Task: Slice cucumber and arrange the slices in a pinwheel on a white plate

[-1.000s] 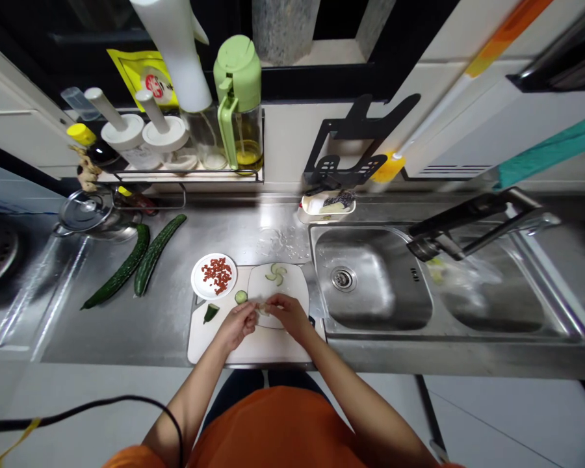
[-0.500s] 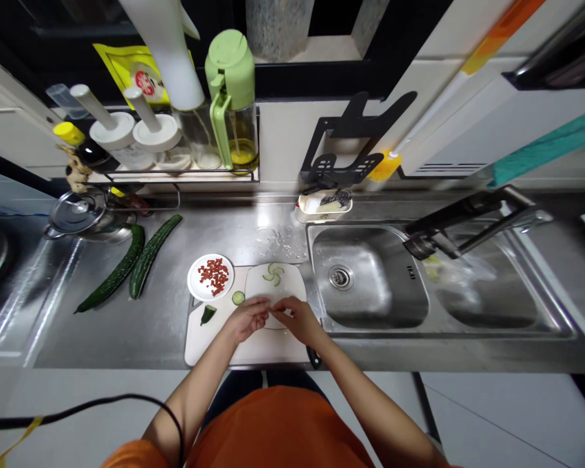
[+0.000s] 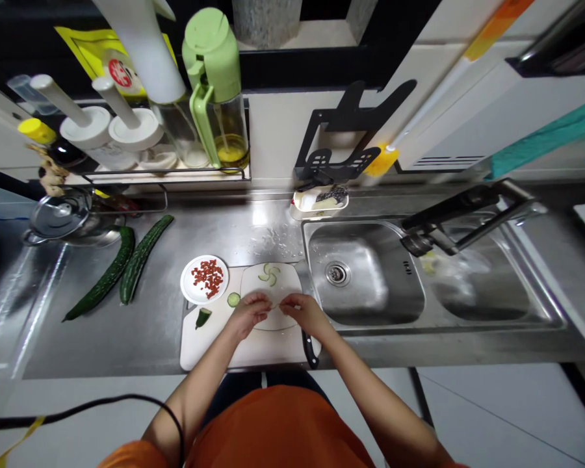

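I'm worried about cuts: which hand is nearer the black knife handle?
Right. The right hand is just beyond the black knife handle; the left hand is farther off to its left.

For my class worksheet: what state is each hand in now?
Left hand: partly curled; whether holding anything cannot be told.
Right hand: curled, as if pinching; contents cannot be told.
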Action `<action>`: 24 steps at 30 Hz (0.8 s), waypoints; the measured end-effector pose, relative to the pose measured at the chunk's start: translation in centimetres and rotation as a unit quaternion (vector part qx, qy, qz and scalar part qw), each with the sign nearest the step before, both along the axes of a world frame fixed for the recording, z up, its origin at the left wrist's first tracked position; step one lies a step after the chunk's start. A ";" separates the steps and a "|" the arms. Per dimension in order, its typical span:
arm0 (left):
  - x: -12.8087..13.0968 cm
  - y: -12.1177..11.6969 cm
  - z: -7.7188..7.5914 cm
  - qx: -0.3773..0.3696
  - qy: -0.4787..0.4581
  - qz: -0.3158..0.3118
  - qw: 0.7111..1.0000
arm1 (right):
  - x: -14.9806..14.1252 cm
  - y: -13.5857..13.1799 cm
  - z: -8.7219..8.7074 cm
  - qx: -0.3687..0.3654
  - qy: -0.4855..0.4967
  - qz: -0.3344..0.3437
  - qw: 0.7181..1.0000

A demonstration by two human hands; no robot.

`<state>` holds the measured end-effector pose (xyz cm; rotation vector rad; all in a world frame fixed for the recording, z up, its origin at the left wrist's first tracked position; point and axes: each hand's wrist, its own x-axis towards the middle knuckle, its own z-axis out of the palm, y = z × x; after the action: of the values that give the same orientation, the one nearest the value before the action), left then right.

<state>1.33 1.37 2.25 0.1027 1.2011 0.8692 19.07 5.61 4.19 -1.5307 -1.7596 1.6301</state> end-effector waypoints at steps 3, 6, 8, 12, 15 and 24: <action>0.5 0.3 -0.4 0.038 0.041 -0.015 0.998 | 0.5 0.4 -1.3 -0.007 -0.011 -0.011 1.000; 1.1 0.7 -1.0 0.092 0.094 -0.043 0.990 | 0.8 0.9 -2.5 0.000 -0.028 -0.022 0.999; 1.5 1.0 -1.5 0.132 0.143 -0.070 0.978 | 1.1 1.4 -2.9 0.018 -0.050 -0.023 0.998; 2.2 1.4 -2.1 0.176 0.312 -0.142 0.923 | 1.6 2.4 -3.0 0.076 -0.119 0.007 0.990; 2.7 1.5 -2.3 0.201 0.417 -0.206 0.862 | 1.8 2.9 -2.8 0.133 -0.185 0.047 0.972; 3.9 2.0 -2.3 0.217 0.532 -0.302 0.761 | 1.2 3.3 -2.3 0.222 -0.354 0.133 0.899</action>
<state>5.28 3.38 -0.07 1.4591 1.8074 0.4416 20.26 8.96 1.91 -1.8224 -2.5756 0.6608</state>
